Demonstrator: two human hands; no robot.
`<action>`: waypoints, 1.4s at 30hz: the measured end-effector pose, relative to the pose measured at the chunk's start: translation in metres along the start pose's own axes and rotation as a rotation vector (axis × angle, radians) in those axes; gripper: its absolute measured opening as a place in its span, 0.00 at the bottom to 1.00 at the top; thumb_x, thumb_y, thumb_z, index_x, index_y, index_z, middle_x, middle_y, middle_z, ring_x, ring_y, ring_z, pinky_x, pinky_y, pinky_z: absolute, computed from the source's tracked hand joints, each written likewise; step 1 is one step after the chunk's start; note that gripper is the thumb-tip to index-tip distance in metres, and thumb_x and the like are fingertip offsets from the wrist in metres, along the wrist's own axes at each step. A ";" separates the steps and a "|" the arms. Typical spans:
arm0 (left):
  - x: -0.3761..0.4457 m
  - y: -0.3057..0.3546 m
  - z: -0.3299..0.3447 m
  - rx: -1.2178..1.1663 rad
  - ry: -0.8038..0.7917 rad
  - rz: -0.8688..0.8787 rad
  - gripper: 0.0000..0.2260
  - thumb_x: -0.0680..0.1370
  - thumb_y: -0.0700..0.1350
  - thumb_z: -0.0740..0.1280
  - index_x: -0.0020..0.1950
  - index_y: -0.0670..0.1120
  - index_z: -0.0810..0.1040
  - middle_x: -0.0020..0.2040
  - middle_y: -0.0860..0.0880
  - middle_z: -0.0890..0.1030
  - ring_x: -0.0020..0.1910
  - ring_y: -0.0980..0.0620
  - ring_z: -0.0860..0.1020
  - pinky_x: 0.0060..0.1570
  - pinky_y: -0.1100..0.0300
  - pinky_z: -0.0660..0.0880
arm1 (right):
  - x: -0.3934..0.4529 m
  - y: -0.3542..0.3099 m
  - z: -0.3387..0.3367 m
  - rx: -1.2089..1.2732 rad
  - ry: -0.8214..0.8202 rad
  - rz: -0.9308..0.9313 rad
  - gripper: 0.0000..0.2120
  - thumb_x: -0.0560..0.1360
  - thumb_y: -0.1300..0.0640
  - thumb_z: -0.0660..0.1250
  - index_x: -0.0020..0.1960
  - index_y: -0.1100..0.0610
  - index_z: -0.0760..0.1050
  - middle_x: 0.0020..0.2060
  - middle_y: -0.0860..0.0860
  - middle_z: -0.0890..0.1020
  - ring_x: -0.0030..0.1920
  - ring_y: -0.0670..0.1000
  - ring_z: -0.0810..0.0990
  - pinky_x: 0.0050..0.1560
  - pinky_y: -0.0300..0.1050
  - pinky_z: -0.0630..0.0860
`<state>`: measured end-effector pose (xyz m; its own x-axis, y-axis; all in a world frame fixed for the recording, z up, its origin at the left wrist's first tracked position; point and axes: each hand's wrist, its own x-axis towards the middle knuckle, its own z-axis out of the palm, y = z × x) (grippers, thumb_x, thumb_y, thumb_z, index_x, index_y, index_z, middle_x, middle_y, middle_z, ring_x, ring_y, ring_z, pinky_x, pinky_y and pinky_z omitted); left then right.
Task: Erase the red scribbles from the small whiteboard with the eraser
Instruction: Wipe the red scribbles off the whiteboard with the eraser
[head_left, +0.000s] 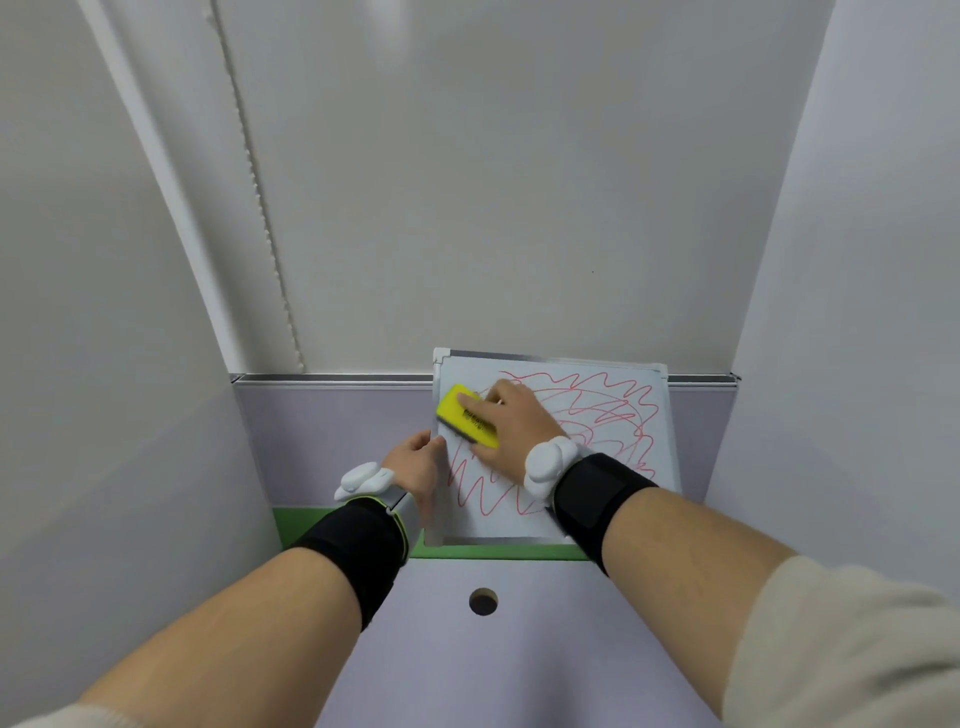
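Because wiping would push it around, the left hand (415, 465) clamps the whiteboard (550, 525) by its left edge while the right hand (511, 423), fingers closed on the yellow eraser (460, 410), presses it flat at the upper left, red scribbles (597, 410) mostly intact.

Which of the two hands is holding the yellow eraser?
The right hand: it presses the yellow eraser against the whiteboard. The left hand only grips the board's left edge.

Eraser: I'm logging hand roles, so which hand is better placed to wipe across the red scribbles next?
Right. The right hand already presses the eraser on the whiteboard at the scribbles' left side; the left hand only steadies the board's left edge.
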<state>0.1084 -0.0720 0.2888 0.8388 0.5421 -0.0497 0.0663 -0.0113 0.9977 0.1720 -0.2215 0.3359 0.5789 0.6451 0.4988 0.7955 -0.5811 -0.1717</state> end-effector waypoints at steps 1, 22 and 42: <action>0.000 0.001 -0.001 -0.015 -0.002 -0.005 0.08 0.81 0.43 0.64 0.47 0.48 0.81 0.52 0.34 0.85 0.46 0.41 0.79 0.64 0.34 0.78 | 0.000 0.001 0.000 -0.014 -0.015 -0.040 0.28 0.72 0.53 0.70 0.71 0.49 0.69 0.53 0.58 0.73 0.54 0.60 0.70 0.57 0.51 0.70; 0.000 0.011 0.009 -0.037 0.069 0.024 0.11 0.79 0.44 0.66 0.38 0.50 0.83 0.30 0.49 0.84 0.34 0.44 0.79 0.43 0.48 0.81 | -0.005 0.008 -0.005 -0.092 -0.002 -0.082 0.30 0.70 0.54 0.70 0.71 0.46 0.67 0.50 0.57 0.72 0.49 0.59 0.71 0.50 0.52 0.73; 0.008 0.010 -0.013 0.071 0.041 0.013 0.12 0.82 0.45 0.64 0.39 0.52 0.79 0.51 0.40 0.85 0.47 0.43 0.77 0.67 0.36 0.76 | -0.005 0.060 -0.047 -0.092 0.117 0.438 0.32 0.73 0.49 0.66 0.75 0.48 0.59 0.56 0.57 0.70 0.56 0.61 0.69 0.59 0.50 0.71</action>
<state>0.1090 -0.0563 0.2993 0.8171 0.5755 -0.0333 0.0950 -0.0774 0.9925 0.2084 -0.2826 0.3634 0.8288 0.2712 0.4894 0.4578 -0.8316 -0.3144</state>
